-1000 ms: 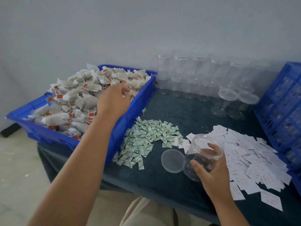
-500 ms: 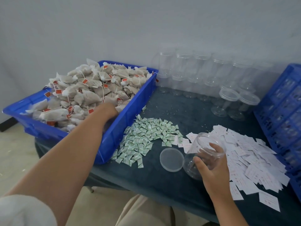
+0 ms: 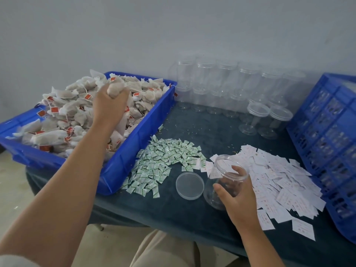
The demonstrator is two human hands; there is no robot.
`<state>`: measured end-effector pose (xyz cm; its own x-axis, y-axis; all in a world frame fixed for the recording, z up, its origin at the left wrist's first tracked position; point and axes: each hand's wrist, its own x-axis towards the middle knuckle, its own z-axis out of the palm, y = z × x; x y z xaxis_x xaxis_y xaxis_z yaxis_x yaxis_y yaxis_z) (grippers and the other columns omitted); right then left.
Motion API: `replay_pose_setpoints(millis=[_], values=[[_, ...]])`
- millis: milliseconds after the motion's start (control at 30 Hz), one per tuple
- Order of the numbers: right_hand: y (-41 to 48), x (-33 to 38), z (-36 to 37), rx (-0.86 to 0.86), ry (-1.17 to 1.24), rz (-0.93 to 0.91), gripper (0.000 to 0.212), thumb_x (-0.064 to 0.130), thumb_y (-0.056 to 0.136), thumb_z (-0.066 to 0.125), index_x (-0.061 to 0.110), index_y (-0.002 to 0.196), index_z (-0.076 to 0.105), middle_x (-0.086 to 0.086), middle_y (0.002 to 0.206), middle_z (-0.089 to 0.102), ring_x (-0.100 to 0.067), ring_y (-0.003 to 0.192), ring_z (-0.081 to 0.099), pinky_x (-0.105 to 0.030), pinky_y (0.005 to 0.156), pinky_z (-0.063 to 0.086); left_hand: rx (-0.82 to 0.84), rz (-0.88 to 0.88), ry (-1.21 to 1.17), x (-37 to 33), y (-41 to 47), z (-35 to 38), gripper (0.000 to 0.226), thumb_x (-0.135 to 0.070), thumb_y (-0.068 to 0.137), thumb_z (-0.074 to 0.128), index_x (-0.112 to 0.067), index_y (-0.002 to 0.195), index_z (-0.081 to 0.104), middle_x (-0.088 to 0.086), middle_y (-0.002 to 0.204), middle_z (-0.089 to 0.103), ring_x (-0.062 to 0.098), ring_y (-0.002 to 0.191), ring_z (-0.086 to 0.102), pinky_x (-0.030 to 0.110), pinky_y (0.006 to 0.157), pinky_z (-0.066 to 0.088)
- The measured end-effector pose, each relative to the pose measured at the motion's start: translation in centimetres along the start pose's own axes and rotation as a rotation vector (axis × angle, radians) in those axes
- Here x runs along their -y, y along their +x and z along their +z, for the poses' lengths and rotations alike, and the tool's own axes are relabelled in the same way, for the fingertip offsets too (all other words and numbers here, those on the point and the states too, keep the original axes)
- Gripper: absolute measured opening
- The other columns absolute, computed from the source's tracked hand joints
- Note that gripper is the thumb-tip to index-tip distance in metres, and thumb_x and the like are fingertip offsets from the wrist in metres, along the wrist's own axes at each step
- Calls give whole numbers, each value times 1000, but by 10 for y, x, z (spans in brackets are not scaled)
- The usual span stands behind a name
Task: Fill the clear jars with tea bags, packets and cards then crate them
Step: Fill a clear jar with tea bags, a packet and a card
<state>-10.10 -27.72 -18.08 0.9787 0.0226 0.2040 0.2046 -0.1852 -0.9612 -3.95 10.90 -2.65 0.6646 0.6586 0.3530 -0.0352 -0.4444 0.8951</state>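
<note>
Head cam view, looking down at a dark blue-green worktop. The left hand is up over the blue tray, fingers curled tight round a clump of tea bags, lifted a bit above the rest of the heap. The heap itself fills the tray: whitish pouches with strings and little red tags. The tray sits on the left end of the worktop and hangs over its edge.

The right hand grips the clear jar near the front edge, thumb on the near side and fingers wrapped round the far side; you can see them through the plastic. The jar is uncapped and tilted, mouth pointing up and left toward the tray. Can't tell if its base touches the worktop. Its lid lies flat just beside it on the left.

Between the tray and the jar there's a scatter of small green-and-white packets, touching the tray wall. To the right of the jar, a big spread of white cards with reddish print runs right up to the blue crate at the right edge. At the back by the wall stand the spare jars, stacked two high in a row, with two more just in front near the crate.
</note>
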Motion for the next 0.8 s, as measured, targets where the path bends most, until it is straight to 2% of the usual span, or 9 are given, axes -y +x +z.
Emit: replay_pose_setpoints(millis=[67, 133, 267, 400, 500, 600, 700, 800], values=[[0, 1, 0, 13, -6, -11, 77, 60, 64, 85, 53, 131, 49, 36, 120, 68, 3, 109, 72, -10, 86, 56, -20, 22, -96, -21, -3, 1, 28, -55, 83, 68, -27, 86, 65, -14, 68, 60, 6, 60, 55, 31, 58, 50], [-1, 2, -1, 16, 6, -15, 78, 64, 62, 84, 53, 131, 49, 35, 121, 68, 3, 109, 72, -11, 87, 56, 1, 15, -179, -43, -10, 5, 32, -54, 82, 69, -23, 91, 68, -11, 73, 62, 11, 67, 58, 39, 67, 55], [-3, 5, 0, 54, 7, -50, 80, 58, 63, 86, 51, 133, 50, 33, 122, 67, 1, 113, 70, -10, 86, 56, 105, 40, -349, -88, -39, 23, 22, -47, 85, 74, -26, 90, 70, -15, 70, 63, 7, 66, 60, 28, 65, 51], [-6, 4, 1, 159, -42, -87, 85, 53, 65, 89, 41, 140, 51, 25, 125, 67, -9, 122, 68, -27, 96, 59, 281, 61, -461, -120, -87, 57, 16, -39, 90, 75, -30, 77, 71, -17, 63, 61, 2, 58, 55, 20, 56, 48], [-7, 8, 2, 211, -103, -139, 86, 57, 66, 91, 40, 141, 50, 27, 128, 64, -4, 124, 65, -13, 95, 52, 331, 74, -481, -130, -128, 90, 12, -41, 89, 76, -32, 81, 73, -15, 69, 67, 2, 63, 61, 21, 57, 52], [-7, 8, 1, 206, -120, -159, 84, 58, 67, 92, 47, 138, 50, 25, 126, 65, -4, 121, 65, -8, 92, 50, 374, 51, -501, -128, -164, 119, 15, -42, 91, 77, -30, 86, 69, -18, 71, 66, -3, 63, 61, 17, 56, 51], [-8, 9, 0, 181, -101, -145, 87, 69, 69, 90, 44, 142, 50, 24, 126, 66, -4, 120, 66, -11, 92, 52, 478, 52, -387, -119, -186, 135, 19, -42, 93, 77, -27, 88, 66, -17, 71, 63, -4, 63, 59, 14, 55, 50], [-6, 6, -2, 128, 8, -100, 93, 72, 69, 89, 35, 146, 52, 19, 133, 68, -8, 127, 66, -24, 99, 58, 606, 51, -250, -107, -191, 136, 23, -44, 91, 77, -23, 91, 66, -10, 76, 65, -3, 64, 59, 11, 54, 48]])
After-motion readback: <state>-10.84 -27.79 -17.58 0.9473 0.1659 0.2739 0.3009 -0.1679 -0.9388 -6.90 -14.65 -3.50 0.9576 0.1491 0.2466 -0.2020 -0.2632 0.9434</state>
